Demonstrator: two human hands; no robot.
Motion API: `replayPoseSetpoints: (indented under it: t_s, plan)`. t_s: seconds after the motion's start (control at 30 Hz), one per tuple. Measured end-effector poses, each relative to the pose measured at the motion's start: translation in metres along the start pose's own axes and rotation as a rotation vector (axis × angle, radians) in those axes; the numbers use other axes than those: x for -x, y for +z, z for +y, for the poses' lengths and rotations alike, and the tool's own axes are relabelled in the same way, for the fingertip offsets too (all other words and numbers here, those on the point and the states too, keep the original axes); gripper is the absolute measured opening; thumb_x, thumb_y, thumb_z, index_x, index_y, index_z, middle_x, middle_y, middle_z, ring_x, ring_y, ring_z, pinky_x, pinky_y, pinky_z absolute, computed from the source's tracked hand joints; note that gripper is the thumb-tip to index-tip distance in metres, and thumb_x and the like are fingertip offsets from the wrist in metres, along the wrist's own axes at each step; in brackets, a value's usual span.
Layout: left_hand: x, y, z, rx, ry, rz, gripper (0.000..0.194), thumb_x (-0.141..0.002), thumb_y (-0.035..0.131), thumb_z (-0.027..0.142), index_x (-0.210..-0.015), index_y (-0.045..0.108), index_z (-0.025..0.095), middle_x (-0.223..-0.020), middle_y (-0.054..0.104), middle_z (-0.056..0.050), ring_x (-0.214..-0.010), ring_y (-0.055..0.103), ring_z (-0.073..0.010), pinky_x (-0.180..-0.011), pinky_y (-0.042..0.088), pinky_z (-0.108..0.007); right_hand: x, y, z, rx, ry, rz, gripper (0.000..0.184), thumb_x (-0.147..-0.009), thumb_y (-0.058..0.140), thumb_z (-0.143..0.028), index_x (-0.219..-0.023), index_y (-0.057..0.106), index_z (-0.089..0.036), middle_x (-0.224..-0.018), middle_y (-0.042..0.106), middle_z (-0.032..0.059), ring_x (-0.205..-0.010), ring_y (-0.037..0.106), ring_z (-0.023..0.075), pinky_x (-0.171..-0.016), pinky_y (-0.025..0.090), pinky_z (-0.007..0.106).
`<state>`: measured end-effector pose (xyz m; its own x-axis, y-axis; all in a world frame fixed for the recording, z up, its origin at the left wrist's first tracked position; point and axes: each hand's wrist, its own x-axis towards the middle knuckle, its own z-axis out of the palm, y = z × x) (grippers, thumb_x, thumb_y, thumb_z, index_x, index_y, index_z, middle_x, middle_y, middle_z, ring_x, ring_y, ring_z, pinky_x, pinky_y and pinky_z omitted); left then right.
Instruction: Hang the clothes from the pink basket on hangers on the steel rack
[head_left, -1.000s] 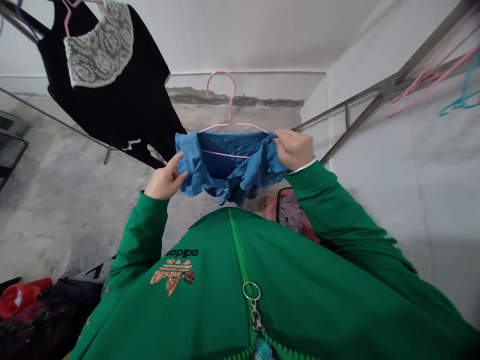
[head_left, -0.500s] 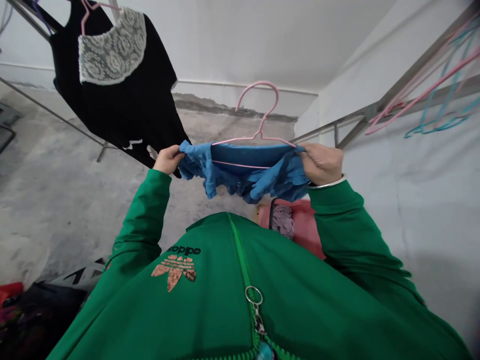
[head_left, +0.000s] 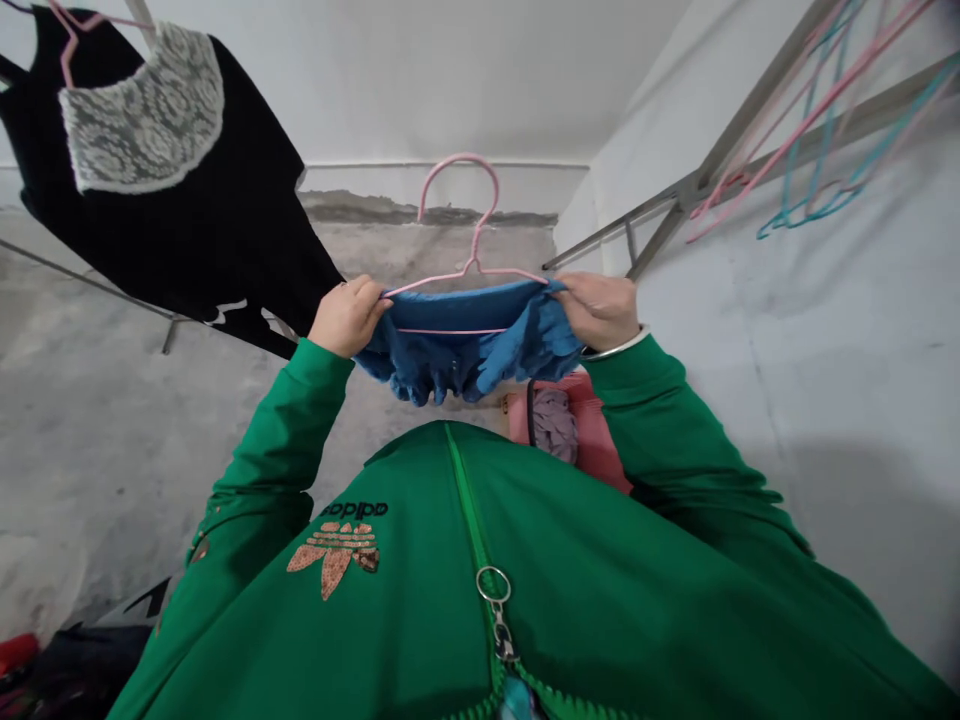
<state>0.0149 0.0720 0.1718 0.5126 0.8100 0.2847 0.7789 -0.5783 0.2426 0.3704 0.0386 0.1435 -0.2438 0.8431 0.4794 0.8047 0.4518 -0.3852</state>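
A blue ruffled garment (head_left: 450, 350) hangs spread between my two hands, with a pink hanger (head_left: 471, 268) inside its neckline. The hanger's hook stands up above the cloth, and its lower bar crosses the neck opening. My left hand (head_left: 347, 316) pinches the garment's left shoulder edge, close to that end of the hanger. At the other end, my right hand (head_left: 600, 308) grips the right shoulder edge with fingers closed. The garment's lower part is out of sight behind its ruffles.
Black clothing with a lace collar (head_left: 161, 115) hangs at upper left. Pink and teal hangers (head_left: 817, 180) hang from a metal rack (head_left: 690, 190) at upper right. Below the garment stands a pink container (head_left: 596, 440) with mauve cloth (head_left: 553, 424). Dark items (head_left: 90, 655) lie at lower left.
My left hand has shifted inward along the garment's shoulder, now at the hanger's left end. The view has turned right, so the hanging clothes and rack appear further left.
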Motion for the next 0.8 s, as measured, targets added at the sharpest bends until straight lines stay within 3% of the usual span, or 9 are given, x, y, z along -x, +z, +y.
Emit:
replayPoseSetpoints:
  t_s: [0.17,0.27,0.37,0.53,0.67,0.8]
  plan:
    - [-0.002,0.006,0.011,-0.021,-0.023,0.113,0.031,-0.093,0.036,0.037,-0.091,0.059,0.018,-0.083,0.059,-0.006,-0.074,0.056,-0.0179,-0.065,0.039,-0.030,-0.003,0.004,0.000,0.008,-0.012,-0.010,0.045,-0.094,0.033,-0.043,-0.094,0.070,-0.017,-0.093,0.073,0.0139,-0.086,0.068,0.0204,-0.081,0.052,0.033]
    - [-0.001,-0.001,0.012,-0.018,-0.029,0.139,0.030,-0.093,0.036,0.038,-0.091,0.059,0.019,-0.082,0.060,-0.006,-0.075,0.057,-0.0178,-0.066,0.040,-0.030,-0.005,0.005,0.005,-0.017,-0.112,0.012,0.044,-0.096,0.032,-0.041,-0.097,0.068,-0.016,-0.092,0.072,0.0121,-0.084,0.067,0.0200,-0.077,0.053,0.034]
    - [0.002,-0.014,0.005,-0.028,-0.045,0.218,0.030,-0.093,0.037,0.038,-0.087,0.059,0.019,-0.081,0.061,-0.007,-0.075,0.058,-0.0189,-0.068,0.041,-0.032,-0.004,0.002,0.021,0.060,-0.150,-0.087,0.041,-0.094,0.037,-0.040,-0.103,0.067,-0.014,-0.096,0.071,0.0127,-0.089,0.067,0.0213,-0.077,0.051,0.035]
    - [0.014,-0.032,-0.010,-0.021,-0.135,0.321,0.027,-0.093,0.040,0.038,-0.079,0.057,0.022,-0.078,0.060,-0.007,-0.073,0.058,-0.0191,-0.069,0.042,-0.033,0.005,-0.015,0.055,0.211,0.085,-0.182,0.031,-0.091,0.044,-0.032,-0.088,0.069,-0.015,-0.084,0.071,0.0113,-0.081,0.065,0.0235,-0.073,0.047,0.035]
    - [0.022,-0.033,-0.014,-0.029,-0.167,0.323,0.027,-0.092,0.042,0.039,-0.077,0.056,0.022,-0.076,0.059,-0.007,-0.071,0.057,-0.0188,-0.068,0.043,-0.032,0.008,-0.018,0.052,-0.166,0.356,-0.140,0.040,-0.091,0.047,-0.045,-0.071,0.064,-0.015,-0.067,0.066,0.0066,-0.063,0.062,0.0167,-0.063,0.048,0.029]
    - [0.024,-0.030,-0.010,-0.037,-0.148,0.344,0.026,-0.092,0.042,0.037,-0.077,0.056,0.022,-0.076,0.058,-0.007,-0.070,0.056,-0.0178,-0.067,0.041,-0.032,0.002,0.007,0.028,-0.558,0.461,-0.145,0.046,-0.079,0.062,-0.059,-0.067,0.063,-0.014,-0.060,0.063,0.0020,-0.056,0.058,0.0122,-0.057,0.046,0.024]
